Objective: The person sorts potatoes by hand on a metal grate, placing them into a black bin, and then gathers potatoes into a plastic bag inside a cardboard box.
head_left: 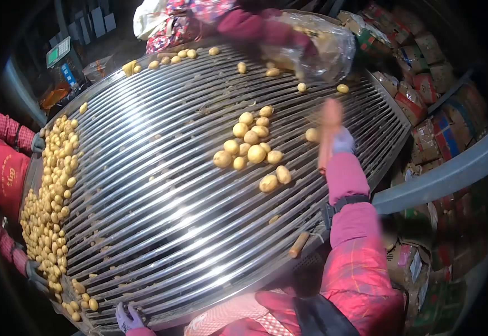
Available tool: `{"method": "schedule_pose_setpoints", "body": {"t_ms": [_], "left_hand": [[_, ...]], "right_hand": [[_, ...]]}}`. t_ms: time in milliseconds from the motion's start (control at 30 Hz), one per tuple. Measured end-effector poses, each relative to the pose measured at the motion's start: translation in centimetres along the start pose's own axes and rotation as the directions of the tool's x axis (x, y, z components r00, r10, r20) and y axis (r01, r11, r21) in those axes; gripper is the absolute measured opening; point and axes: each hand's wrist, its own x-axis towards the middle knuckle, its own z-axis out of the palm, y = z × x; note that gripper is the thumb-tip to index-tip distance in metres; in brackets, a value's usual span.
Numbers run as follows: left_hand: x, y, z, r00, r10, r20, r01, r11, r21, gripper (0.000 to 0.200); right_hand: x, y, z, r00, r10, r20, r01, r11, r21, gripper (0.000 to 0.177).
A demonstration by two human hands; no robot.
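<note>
My right hand (343, 141), in a pale purple glove, is closed around a flat reddish-brown wooden board (330, 120), which motion smears. A single potato (312, 135) lies on the rollers just left of the board. Farther left, a loose cluster of potatoes (251, 137) rests mid-table. My left hand (128, 318), also gloved in purple, lies at the near edge of the metal roller table (160, 224) with its fingers apart and nothing in them. Several potatoes (84, 302) sit a little to its left.
A big potato heap (51, 207) lines the left side, beside a person in a red apron (4, 173). Across the table, another person's sleeve (261, 28) reaches to a clear plastic bag (328, 47). Cardboard boxes (426, 140) and a metal bar (440, 179) stand right. A wooden handle (299, 245) rests near the front edge.
</note>
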Motion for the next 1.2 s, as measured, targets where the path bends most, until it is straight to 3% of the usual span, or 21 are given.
{"method": "schedule_pose_setpoints", "body": {"t_ms": [33, 67, 100, 167, 267, 333, 500, 533, 567, 667, 767, 833, 900, 933, 967, 1000, 1033, 1067, 1133, 1167, 1200], "left_hand": [[0.1, 0.6, 0.4, 1.0, 0.003, -0.004, -0.003, 1.0, 0.003, 0.036], [0.1, 1.3, 0.5, 0.998, -0.062, 0.007, 0.062, 0.998, 0.005, 0.035], [-0.2, 1.7, 0.4, 0.991, -0.131, 0.019, 0.131, 0.991, 0.013, 0.035], [-0.5, 3.6, 0.6, 0.983, -0.18, 0.036, 0.181, 0.983, -0.027, 0.035], [-0.2, 5.2, 0.0, 0.98, -0.175, 0.092, 0.177, 0.984, -0.014, 0.035], [-0.3, 4.7, 0.5, 0.977, -0.188, 0.101, 0.191, 0.981, -0.027, 0.036], [-0.4, 4.9, 1.4, 0.952, -0.244, 0.184, 0.261, 0.962, -0.077, 0.043], [-0.5, 5.1, 1.3, 0.944, -0.255, 0.212, 0.279, 0.956, -0.094, 0.045], [-0.5, 5.9, 1.2, 0.944, -0.255, 0.211, 0.279, 0.956, -0.094, 0.045], [0.3, 8.8, 0.5, 0.982, -0.169, 0.086, 0.174, 0.983, -0.06, 0.042], [0.8, 10.7, -1.1, 0.944, -0.282, 0.17, 0.285, 0.958, 0.007, 0.048], [0.5, 10.6, -1.1, 0.968, -0.233, 0.097, 0.233, 0.972, 0.005, 0.051], [0.3, 10.8, -1.2, 0.979, -0.202, 0.04, 0.204, 0.978, -0.04, 0.049], [0.2, 10.2, -0.9, 0.982, -0.188, 0.031, 0.188, 0.982, -0.029, 0.05], [0.5, 11.2, -1.7, 0.979, -0.197, 0.052, 0.2, 0.978, -0.055, 0.052], [0.7, 12.2, -2.6, 0.974, -0.215, 0.074, 0.22, 0.972, -0.077, 0.054], [0.4, 11.5, -1.9, 0.98, -0.198, 0.016, 0.199, 0.975, -0.099, 0.053], [-0.1, 10.1, -0.8, 0.989, -0.14, -0.046, 0.138, 0.989, -0.046, 0.055], [0.2, 11.5, -2.1, 0.991, -0.133, -0.035, 0.129, 0.988, -0.089, 0.057], [0.3, 11.3, -1.8, 0.985, 0.001, -0.173, 0.002, 1.0, 0.02, 0.056], [0.6, 11.9, -2.3, 0.986, -0.025, -0.165, 0.018, 0.999, -0.039, 0.054]], "right_hand": [[0.5, 5.4, 1.1, 0.995, -0.002, -0.098, 0.007, 0.999, 0.049, 0.037], [-2.3, 2.7, -2.9, 0.976, 0.216, -0.035, -0.216, 0.976, 0.006, 0.04], [-3.4, 3.2, -1.4, 0.976, 0.218, -0.022, -0.218, 0.976, 0.009, 0.04], [-4.6, 3.8, 2.0, 0.914, 0.263, -0.309, -0.306, 0.947, -0.1, 0.041], [-4.8, -1.4, -1.2, 0.913, 0.407, 0.019, -0.396, 0.898, -0.193, 0.037], [-2.0, -1.6, 0.4, 0.895, 0.433, 0.109, -0.386, 0.873, -0.296, 0.038], [-6.8, -16.6, 0.5, 0.952, -0.03, 0.304, 0.097, 0.974, -0.206, 0.039], [-8.2, -17.8, 4.1, 0.951, -0.265, 0.158, 0.292, 0.939, -0.183, 0.033], [-9.3, -19.7, 5.8, 0.955, -0.279, 0.106, 0.289, 0.953, -0.095, 0.026], [-13.8, -25.1, 8.5, 0.821, -0.504, 0.268, 0.523, 0.852, 0.0, 0.028], [-23.1, -32.2, 5.9, 0.568, -0.674, 0.472, 0.625, 0.726, 0.287, 0.03], [-29.3, -35.4, 7.0, 0.359, -0.77, 0.528, 0.67, 0.606, 0.428, 0.027], [-33.0, -37.4, 6.8, 0.238, -0.818, 0.523, 0.726, 0.508, 0.464, 0.027], [-33.3, -37.8, 3.0, 0.294, -0.873, 0.389, 0.689, 0.475, 0.547, 0.031], [-32.6, -37.1, -0.9, 0.35, -0.901, 0.258, 0.651, 0.432, 0.624, 0.035], [-30.1, -35.6, 2.2, 0.376, -0.733, 0.567, 0.374, 0.679, 0.631, 0.045], [-28.4, -34.5, 0.5, 0.541, -0.738, 0.403, 0.456, 0.66, 0.596, 0.045], [-26.9, -32.8, 0.1, 0.615, -0.786, -0.061, 0.517, 0.344, 0.784, 0.03], [-14.8, -20.6, 5.5, 0.686, -0.712, 0.152, 0.395, 0.539, 0.744, 0.022], [-9.0, -14.9, 8.0, 0.707, -0.659, 0.255, 0.333, 0.629, 0.702, 0.029], [-1.7, -3.6, 12.4, 0.658, -0.668, 0.348, -0.06, 0.414, 0.908, 0.031]]}}
